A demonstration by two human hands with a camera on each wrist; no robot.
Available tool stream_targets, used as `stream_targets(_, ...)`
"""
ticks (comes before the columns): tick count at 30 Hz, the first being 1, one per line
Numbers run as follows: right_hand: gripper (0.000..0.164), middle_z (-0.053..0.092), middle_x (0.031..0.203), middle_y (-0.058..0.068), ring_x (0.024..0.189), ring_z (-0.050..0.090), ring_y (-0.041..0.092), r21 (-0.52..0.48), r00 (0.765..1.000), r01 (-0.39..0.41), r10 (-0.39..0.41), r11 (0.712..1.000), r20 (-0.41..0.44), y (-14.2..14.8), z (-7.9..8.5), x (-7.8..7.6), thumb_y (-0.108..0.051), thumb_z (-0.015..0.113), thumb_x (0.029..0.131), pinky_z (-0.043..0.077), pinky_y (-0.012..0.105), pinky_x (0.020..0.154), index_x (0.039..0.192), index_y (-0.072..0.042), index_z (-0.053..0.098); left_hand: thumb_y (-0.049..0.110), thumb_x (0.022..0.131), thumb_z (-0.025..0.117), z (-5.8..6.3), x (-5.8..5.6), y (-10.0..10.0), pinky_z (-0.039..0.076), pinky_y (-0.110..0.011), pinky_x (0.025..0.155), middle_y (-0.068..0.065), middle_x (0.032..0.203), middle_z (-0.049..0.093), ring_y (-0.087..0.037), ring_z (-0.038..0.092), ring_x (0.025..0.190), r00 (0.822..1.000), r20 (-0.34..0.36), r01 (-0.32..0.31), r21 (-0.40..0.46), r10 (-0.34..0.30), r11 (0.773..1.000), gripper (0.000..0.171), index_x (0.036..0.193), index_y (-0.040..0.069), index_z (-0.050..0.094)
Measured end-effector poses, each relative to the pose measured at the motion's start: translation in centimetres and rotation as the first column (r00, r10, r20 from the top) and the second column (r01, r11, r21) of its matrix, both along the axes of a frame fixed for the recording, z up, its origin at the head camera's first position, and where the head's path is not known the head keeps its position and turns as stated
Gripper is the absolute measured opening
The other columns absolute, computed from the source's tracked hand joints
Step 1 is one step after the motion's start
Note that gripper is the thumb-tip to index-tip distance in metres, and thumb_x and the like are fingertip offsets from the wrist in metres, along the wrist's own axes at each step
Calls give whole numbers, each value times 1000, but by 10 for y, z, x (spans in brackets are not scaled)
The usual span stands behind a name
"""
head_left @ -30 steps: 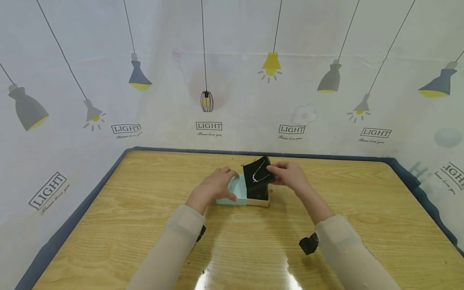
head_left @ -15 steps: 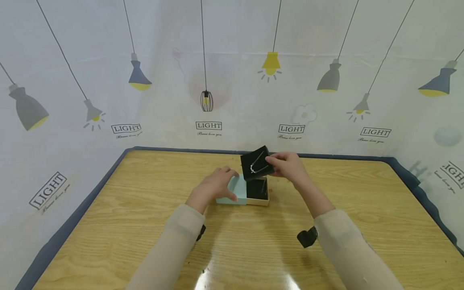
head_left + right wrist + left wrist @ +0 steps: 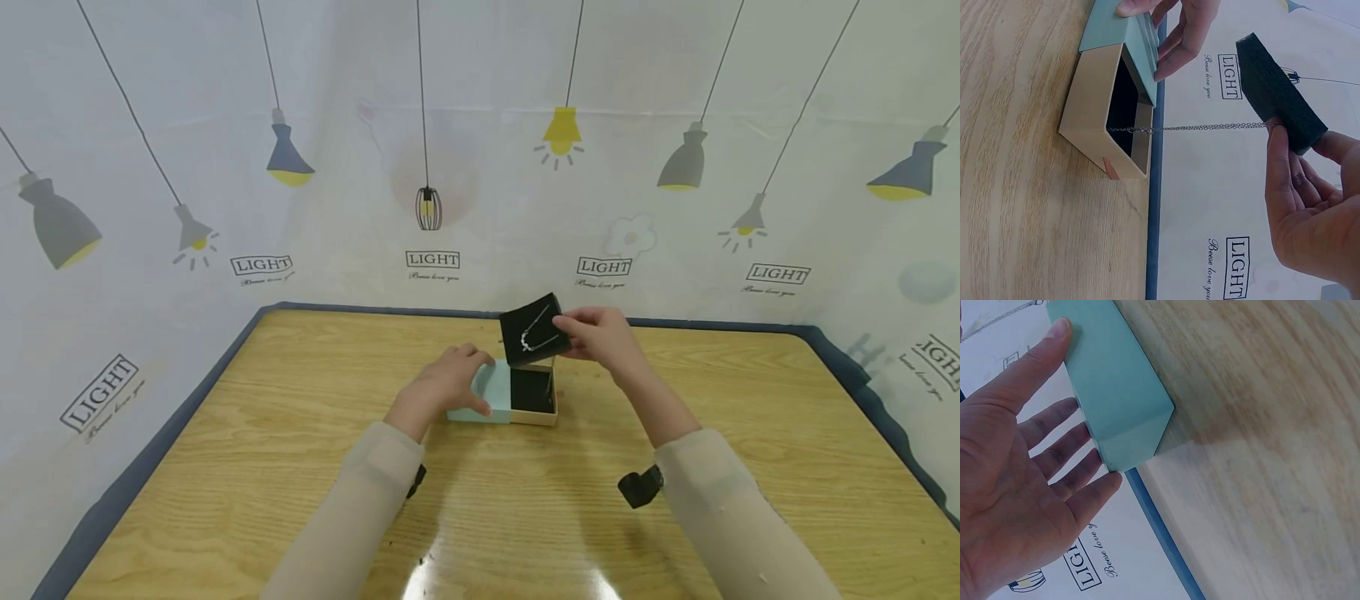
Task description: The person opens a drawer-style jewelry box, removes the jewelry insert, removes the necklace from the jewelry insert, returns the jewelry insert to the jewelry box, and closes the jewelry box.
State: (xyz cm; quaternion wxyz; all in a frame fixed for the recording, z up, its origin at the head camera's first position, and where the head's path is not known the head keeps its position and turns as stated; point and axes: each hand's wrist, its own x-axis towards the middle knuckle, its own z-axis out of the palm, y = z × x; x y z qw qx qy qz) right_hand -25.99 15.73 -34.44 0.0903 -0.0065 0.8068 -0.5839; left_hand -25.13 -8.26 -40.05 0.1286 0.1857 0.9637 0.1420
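Here, the right hand (image 3: 602, 340) pinches a black pad (image 3: 519, 323); below that grip, a chain (image 3: 1210, 127) seemingly meets the box (image 3: 1094, 87) the left hand (image 3: 442, 385) holds.

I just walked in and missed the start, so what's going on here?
A person's right grip pinches a black pad bearing a necklace, tilted and raised above the uncovered part of a box. A thin chain runs from the pad down to the box. The left grip holds the box's pale blue cover. The box sits on the table, partly inside that cover, with the pad out of it.
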Motion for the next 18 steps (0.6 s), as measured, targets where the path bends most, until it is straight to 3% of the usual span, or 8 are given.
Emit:
stream_targets(11, 47, 68, 77, -11, 69, 67, 2, -28, 1000, -20, 21, 999, 12, 2, 4, 3, -24, 63, 98, 60, 20, 70, 130, 10, 56, 39, 79, 85, 0, 0, 0, 44, -47, 111, -5, 150, 45, -27, 43, 136, 1000, 2, -6, 5, 6, 1000, 77, 145, 20, 50)
stream_targets(18, 46, 63, 78, -9, 67, 62, 1, -35, 999, -33, 34, 999, 20, 1, 9, 8, -24, 62, 99, 60, 19, 71, 130, 10, 56, 39, 79, 84, 0, 3, -1, 45, -49, 109, -5, 151, 45, -27, 43, 135, 1000, -3, -12, 11, 12, 1000, 78, 146, 20, 49)
